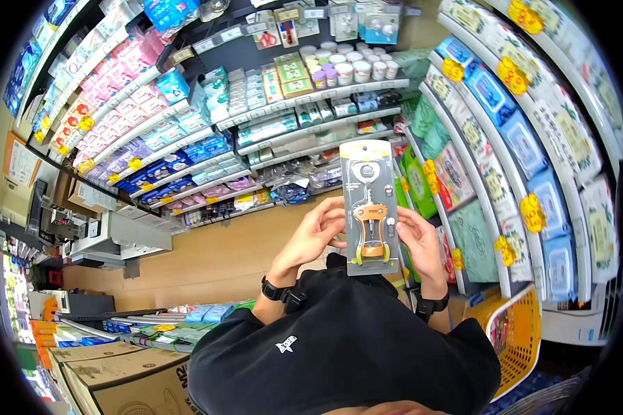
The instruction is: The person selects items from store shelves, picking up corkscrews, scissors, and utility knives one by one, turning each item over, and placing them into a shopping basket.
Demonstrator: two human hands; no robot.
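A packaged corkscrew on a tall dark card, with a yellow top edge, is held upright in front of my chest. My left hand grips the card's left edge, its fingers partly behind the pack. At the right edge, my right hand holds the same pack, with the thumb near the edge and the other fingers partly hidden. Both wrists wear black bands.
Shelves of packaged goods stand ahead, with more shelves curving down the right. A yellow basket is at the lower right. Cardboard boxes are at the lower left, and a grey-white counter is at the left.
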